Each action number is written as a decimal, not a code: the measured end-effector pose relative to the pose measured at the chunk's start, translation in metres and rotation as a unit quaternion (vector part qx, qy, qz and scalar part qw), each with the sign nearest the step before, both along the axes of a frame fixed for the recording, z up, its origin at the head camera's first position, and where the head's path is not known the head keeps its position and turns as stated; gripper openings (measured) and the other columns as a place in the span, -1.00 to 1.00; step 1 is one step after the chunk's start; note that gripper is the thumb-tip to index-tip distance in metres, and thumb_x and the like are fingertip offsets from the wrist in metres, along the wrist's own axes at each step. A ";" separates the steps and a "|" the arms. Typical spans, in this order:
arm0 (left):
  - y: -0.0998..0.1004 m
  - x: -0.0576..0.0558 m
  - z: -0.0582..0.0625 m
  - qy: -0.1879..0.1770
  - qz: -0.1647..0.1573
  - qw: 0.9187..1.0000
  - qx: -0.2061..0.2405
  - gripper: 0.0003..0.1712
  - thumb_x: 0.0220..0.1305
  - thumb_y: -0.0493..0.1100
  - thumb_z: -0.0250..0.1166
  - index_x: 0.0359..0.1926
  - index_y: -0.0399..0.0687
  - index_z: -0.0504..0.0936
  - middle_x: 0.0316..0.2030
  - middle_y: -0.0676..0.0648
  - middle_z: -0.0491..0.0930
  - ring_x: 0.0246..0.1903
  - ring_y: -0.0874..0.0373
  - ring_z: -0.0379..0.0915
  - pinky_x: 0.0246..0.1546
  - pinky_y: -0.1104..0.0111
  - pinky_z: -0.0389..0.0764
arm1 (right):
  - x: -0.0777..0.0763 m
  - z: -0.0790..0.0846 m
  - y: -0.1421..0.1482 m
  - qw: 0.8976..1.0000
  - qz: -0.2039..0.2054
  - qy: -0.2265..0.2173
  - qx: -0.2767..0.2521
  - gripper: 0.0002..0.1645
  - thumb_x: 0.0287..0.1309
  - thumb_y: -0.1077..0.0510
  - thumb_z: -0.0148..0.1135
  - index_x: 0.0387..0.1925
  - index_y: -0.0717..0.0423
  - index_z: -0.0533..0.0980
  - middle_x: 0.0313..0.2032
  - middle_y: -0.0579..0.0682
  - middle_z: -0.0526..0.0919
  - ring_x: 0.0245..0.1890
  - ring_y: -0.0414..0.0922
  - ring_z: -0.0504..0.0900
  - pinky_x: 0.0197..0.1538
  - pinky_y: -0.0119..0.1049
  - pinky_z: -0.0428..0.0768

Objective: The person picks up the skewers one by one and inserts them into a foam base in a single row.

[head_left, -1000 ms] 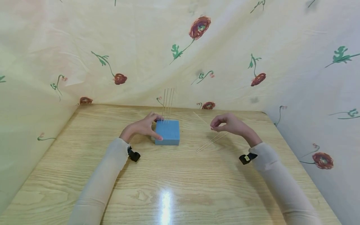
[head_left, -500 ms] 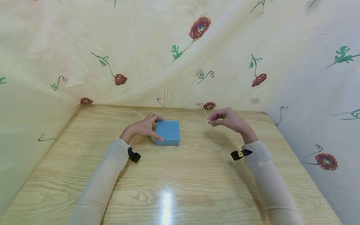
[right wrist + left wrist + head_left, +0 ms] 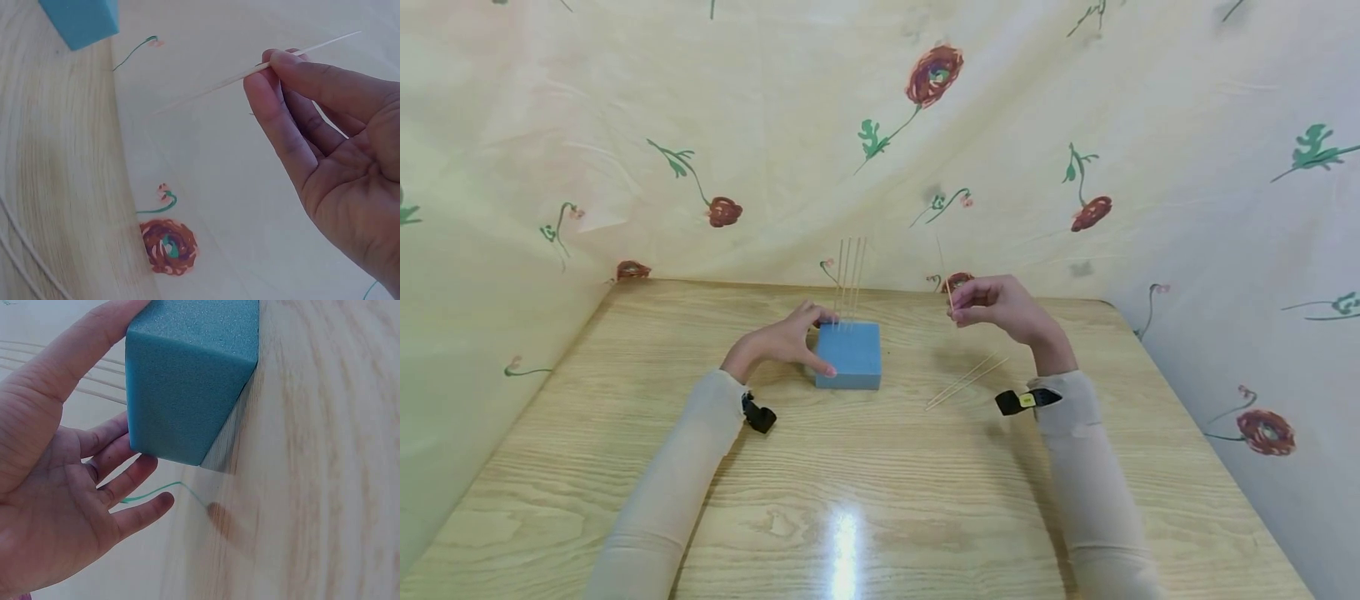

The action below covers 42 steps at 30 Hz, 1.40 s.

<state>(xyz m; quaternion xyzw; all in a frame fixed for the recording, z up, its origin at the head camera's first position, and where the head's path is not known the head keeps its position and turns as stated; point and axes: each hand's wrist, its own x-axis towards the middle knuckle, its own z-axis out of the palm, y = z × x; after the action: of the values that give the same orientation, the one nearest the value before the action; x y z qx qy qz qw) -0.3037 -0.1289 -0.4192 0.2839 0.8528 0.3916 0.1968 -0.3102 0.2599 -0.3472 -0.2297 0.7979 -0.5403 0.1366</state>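
A blue foam block [image 3: 853, 357] sits on the table, with several thin wooden skewers [image 3: 856, 279] standing up from its back left part. My left hand [image 3: 781, 340] holds the block from its left side, thumb at the front and fingers toward the back. In the left wrist view the block's plain side [image 3: 187, 400] faces the camera. My right hand [image 3: 1006, 308] is raised to the right of the block and pinches one skewer [image 3: 225, 82] between thumb and fingertips. In the head view that skewer points upward, its upper part faint against the curtain.
Two loose skewers [image 3: 966, 382] lie on the wooden table [image 3: 880, 467], below and in front of my right hand. A flower-patterned curtain [image 3: 790, 150] closes off the back and both sides. Each wrist wears a dark camera mount [image 3: 758, 414].
My right hand has risen and shifted slightly left, and the skewer in it has swung from slanted to nearly upright. The left hand and the block stay where they were.
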 end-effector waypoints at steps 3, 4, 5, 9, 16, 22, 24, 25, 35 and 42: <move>0.001 0.000 -0.001 -0.003 0.002 1.000 0.000 0.08 0.05 0.01 0.63 0.47 -0.17 0.24 0.34 -0.23 0.15 0.36 -0.16 0.11 0.43 -0.10 0.21 | -0.001 0.000 -0.002 1.000 0.010 -0.003 -0.014 -0.69 0.26 0.37 0.34 -0.05 0.56 0.53 -0.30 -0.05 0.73 -0.27 -0.17 0.72 -0.07 -0.25 0.73; 0.001 0.000 -0.001 -0.005 0.002 1.000 0.000 0.08 0.05 0.01 0.63 0.47 -0.18 0.24 0.33 -0.23 0.15 0.36 -0.16 0.11 0.43 -0.10 0.20 | -0.002 -0.001 -0.003 1.000 0.016 -0.002 -0.019 -0.69 0.26 0.37 0.33 -0.05 0.57 0.53 -0.29 -0.04 0.73 -0.27 -0.17 0.72 -0.08 -0.28 0.73; 0.001 0.000 -0.001 -0.006 0.002 1.000 0.000 0.08 0.05 0.01 0.63 0.47 -0.18 0.24 0.33 -0.22 0.15 0.36 -0.16 0.11 0.43 -0.10 0.20 | -0.002 0.000 -0.004 1.000 0.020 -0.001 -0.024 -0.70 0.27 0.38 0.33 -0.06 0.56 0.53 -0.29 -0.04 0.73 -0.26 -0.17 0.72 -0.08 -0.28 0.73; 0.002 0.000 -0.001 -0.009 0.002 1.000 0.001 0.07 0.04 0.00 0.63 0.47 -0.18 0.24 0.33 -0.22 0.15 0.37 -0.17 0.10 0.43 -0.10 0.20 | -0.004 0.000 -0.009 0.999 0.030 0.007 -0.041 -0.73 0.27 0.39 0.32 -0.08 0.55 0.55 -0.27 -0.02 0.72 -0.25 -0.17 0.71 -0.09 -0.28 0.72; 0.002 0.000 -0.003 -0.009 -0.004 1.000 0.002 0.09 0.04 0.04 0.63 0.47 -0.19 0.24 0.33 -0.23 0.14 0.37 -0.17 0.10 0.44 -0.10 0.19 | -0.007 0.002 -0.018 0.998 0.026 0.023 -0.057 -0.77 0.26 0.38 0.33 -0.08 0.45 0.58 -0.26 -0.04 0.75 -0.25 -0.16 0.73 -0.06 -0.25 0.72; 0.003 0.000 -0.004 -0.011 -0.003 1.000 0.001 0.09 0.05 0.05 0.62 0.47 -0.18 0.23 0.33 -0.23 0.14 0.37 -0.17 0.10 0.44 -0.09 0.19 | -0.007 0.008 -0.030 0.996 0.036 0.025 -0.084 -0.79 0.23 0.40 0.35 -0.09 0.34 0.61 -0.23 -0.07 0.76 -0.23 -0.17 0.75 -0.04 -0.26 0.72; 0.003 0.000 -0.004 -0.011 0.000 1.000 0.001 0.09 0.04 0.04 0.63 0.47 -0.18 0.23 0.33 -0.22 0.13 0.38 -0.17 0.10 0.44 -0.09 0.18 | -0.006 0.010 -0.034 0.995 0.038 0.025 -0.090 -0.81 0.22 0.40 0.36 -0.12 0.29 0.63 -0.24 -0.07 0.76 -0.24 -0.17 0.75 -0.04 -0.26 0.72; 0.003 -0.001 -0.004 -0.011 0.001 1.000 0.000 0.09 0.04 0.03 0.63 0.47 -0.18 0.23 0.33 -0.22 0.13 0.38 -0.17 0.10 0.45 -0.08 0.18 | -0.006 0.011 -0.035 0.995 0.038 0.024 -0.093 -0.81 0.22 0.40 0.36 -0.13 0.26 0.63 -0.24 -0.07 0.76 -0.24 -0.17 0.75 -0.04 -0.26 0.72; 0.002 -0.001 -0.003 -0.010 0.000 1.000 0.001 0.10 0.04 0.04 0.63 0.48 -0.18 0.24 0.34 -0.22 0.13 0.38 -0.18 0.10 0.44 -0.09 0.19 | -0.008 0.011 -0.050 0.993 0.036 0.025 -0.107 -0.84 0.23 0.40 0.35 -0.16 0.21 0.65 -0.25 -0.07 0.75 -0.25 -0.17 0.74 -0.04 -0.25 0.72; 0.002 -0.002 0.000 -0.008 0.005 1.000 -0.002 0.10 0.03 0.05 0.63 0.48 -0.17 0.24 0.32 -0.23 0.14 0.37 -0.19 0.11 0.43 -0.10 0.21 | -0.010 0.010 -0.064 0.992 0.026 0.028 -0.119 -0.85 0.23 0.39 0.35 -0.16 0.22 0.65 -0.26 -0.08 0.74 -0.24 -0.18 0.74 -0.05 -0.27 0.72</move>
<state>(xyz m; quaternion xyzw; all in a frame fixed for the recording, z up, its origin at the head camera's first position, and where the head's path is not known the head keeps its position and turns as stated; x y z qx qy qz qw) -0.3055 -0.1271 -0.4192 0.2763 0.8532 0.3933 0.2026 -0.3203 0.1963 -0.3367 -0.2801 0.7250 -0.6212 0.0997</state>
